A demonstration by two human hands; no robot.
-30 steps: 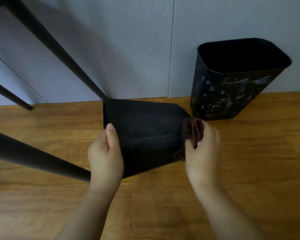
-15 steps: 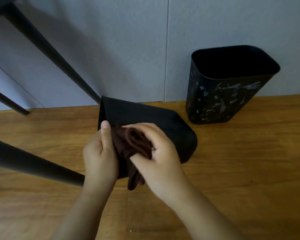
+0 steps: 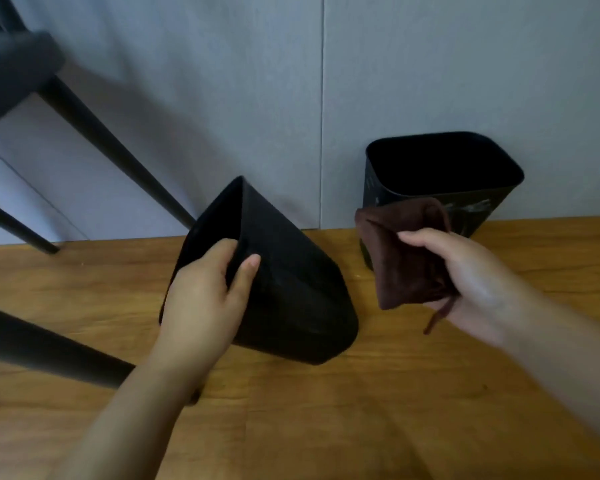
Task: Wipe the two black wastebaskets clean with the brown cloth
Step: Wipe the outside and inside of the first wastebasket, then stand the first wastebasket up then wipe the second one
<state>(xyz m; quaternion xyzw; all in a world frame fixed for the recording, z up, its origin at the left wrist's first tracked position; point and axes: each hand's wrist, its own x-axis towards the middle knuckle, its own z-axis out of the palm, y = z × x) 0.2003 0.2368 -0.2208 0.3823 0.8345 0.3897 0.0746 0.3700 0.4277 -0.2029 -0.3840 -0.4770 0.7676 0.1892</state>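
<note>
A black wastebasket [image 3: 291, 292] is tilted on the wooden floor, its opening turned to the left. My left hand [image 3: 205, 296] grips its rim, thumb on the outside and fingers inside. My right hand [image 3: 465, 282] holds the brown cloth [image 3: 402, 258] bunched up in the air, to the right of that basket and apart from it. The second black wastebasket [image 3: 492, 206] stands upright against the wall behind the cloth; pale smears show on its front, partly hidden by the cloth.
Dark chair legs [image 3: 94, 133] slant down at the left, and one thick leg [image 3: 42, 344] crosses the floor by my left forearm. A grey wall [image 3: 291, 98] closes the back. Wooden floor [image 3: 326, 410] lies in front.
My right hand has pulled the cloth off the tilted basket and moved it right, in front of the second basket. The tilted basket has turned more upright under my left hand.
</note>
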